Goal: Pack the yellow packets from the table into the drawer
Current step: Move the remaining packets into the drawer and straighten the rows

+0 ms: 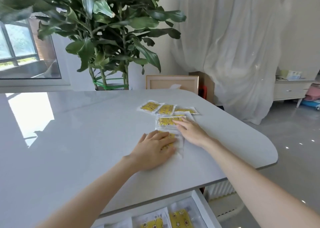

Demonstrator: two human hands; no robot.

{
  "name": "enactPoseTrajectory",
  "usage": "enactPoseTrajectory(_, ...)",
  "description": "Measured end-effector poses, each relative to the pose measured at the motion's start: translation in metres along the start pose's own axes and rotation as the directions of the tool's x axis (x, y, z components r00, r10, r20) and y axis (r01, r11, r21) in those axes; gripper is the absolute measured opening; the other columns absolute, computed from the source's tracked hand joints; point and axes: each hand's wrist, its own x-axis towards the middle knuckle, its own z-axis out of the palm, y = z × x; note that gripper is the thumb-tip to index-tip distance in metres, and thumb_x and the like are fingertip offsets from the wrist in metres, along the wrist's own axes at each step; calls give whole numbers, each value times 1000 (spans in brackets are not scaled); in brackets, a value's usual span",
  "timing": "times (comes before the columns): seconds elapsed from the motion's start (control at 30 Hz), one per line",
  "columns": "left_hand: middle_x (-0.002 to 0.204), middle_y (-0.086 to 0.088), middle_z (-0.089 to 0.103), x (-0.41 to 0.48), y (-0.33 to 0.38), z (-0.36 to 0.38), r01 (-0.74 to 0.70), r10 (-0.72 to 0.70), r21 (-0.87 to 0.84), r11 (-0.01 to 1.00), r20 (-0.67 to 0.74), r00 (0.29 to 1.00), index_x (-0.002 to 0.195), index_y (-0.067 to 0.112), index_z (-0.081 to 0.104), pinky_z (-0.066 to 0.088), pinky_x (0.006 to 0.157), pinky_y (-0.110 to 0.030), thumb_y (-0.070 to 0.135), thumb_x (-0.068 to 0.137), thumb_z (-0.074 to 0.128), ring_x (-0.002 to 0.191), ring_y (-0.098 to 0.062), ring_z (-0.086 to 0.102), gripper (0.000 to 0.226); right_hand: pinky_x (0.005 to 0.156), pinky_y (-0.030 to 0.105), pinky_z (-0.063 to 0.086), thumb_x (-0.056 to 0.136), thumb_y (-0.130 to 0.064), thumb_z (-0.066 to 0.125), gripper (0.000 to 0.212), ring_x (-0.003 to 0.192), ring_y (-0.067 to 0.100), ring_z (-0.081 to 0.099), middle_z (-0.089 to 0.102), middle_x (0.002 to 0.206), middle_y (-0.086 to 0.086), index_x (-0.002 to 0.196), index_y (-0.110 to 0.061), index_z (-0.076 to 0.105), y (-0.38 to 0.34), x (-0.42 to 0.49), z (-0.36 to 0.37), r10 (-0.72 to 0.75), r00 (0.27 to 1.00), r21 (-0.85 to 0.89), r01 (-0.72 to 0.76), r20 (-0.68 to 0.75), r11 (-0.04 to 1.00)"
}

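Note:
Several yellow packets in clear wrappers lie on the white table (86,132). Three of them sit in a far row: one (150,106), one (166,109) and one (185,110). My left hand (154,150) lies flat, fingers straight, on the nearest packet (179,144) and covers most of it. My right hand (190,130) rests with straight fingers on another packet (168,121) just beyond. Below the table's near edge the drawer (202,205) stands open with yellow packets (180,218) lying inside.
A large potted plant (107,37) stands behind the table. A framed board (171,82) leans at the far edge. White curtains (233,46) hang to the right, with a low white cabinet (290,89) beyond. The table's rounded right edge (270,151) drops to the floor.

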Motion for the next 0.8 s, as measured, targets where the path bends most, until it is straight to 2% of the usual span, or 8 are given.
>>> enactPoseTrajectory(0.13, 147, 21, 32, -5, -19, -3, 53, -56, -47, 998, -79, 995, 135, 50, 40, 12, 117, -27, 58, 92, 34, 141, -9, 18, 44, 117, 30, 8, 102, -42, 29, 42, 148, 13, 10, 18, 160, -9, 143, -45, 36, 5, 3, 8, 12, 1000, -89, -14, -25, 996)
enactPoseTrajectory(0.2, 142, 21, 38, -14, -29, -8, 97, -103, -52, 994, -116, 988, 132, 48, 45, 16, 113, -25, 68, 82, 29, 139, -9, 23, 55, 118, 30, 10, 102, -42, 30, 41, 148, 12, 12, 21, 159, -10, 142, -45, 38, 4, 2, 9, -1, 999, -81, -2, -32, 997)
enactPoseTrajectory(0.37, 129, 14, 45, -51, -55, -24, 236, -245, -68, 969, -177, 953, 124, 46, 52, 28, 107, -28, 73, 69, 26, 131, -14, 33, 67, 118, 34, 21, 99, -43, 37, 38, 145, 12, 22, 28, 156, -14, 136, -48, 45, -10, -15, 15, -29, 998, -33, 27, -54, 999)
enactPoseTrajectory(0.5, 128, 5, 45, -85, -69, -36, 397, -407, -91, 913, -244, 880, 124, 39, 56, 30, 107, -34, 57, 86, 48, 130, -22, 34, 43, 115, 38, 27, 97, -43, 42, 36, 142, 13, 28, 32, 153, -15, 132, -48, 50, -33, -39, 24, -89, 995, 14, 89, -36, 996)
enactPoseTrajectory(0.63, 129, -1, 44, -117, -75, -45, 505, -516, -116, 855, -275, 811, 127, 34, 55, 28, 109, -34, 51, 88, 49, 130, -27, 32, 43, 114, 37, 28, 96, -41, 44, 33, 141, 10, 28, 35, 151, -18, 128, -48, 53, -66, -65, 33, -174, 985, 53, 173, 11, 983)
enactPoseTrajectory(0.8, 129, -8, 45, -154, -83, -55, 567, -584, -151, 810, -303, 753, 125, 30, 57, 25, 110, -35, 48, 91, 48, 129, -35, 33, 39, 103, 29, 35, 93, -37, 53, 25, 130, 9, 42, 49, 139, -12, 115, -42, 61, -109, -93, 42, -274, 960, 127, 265, 64, 956)
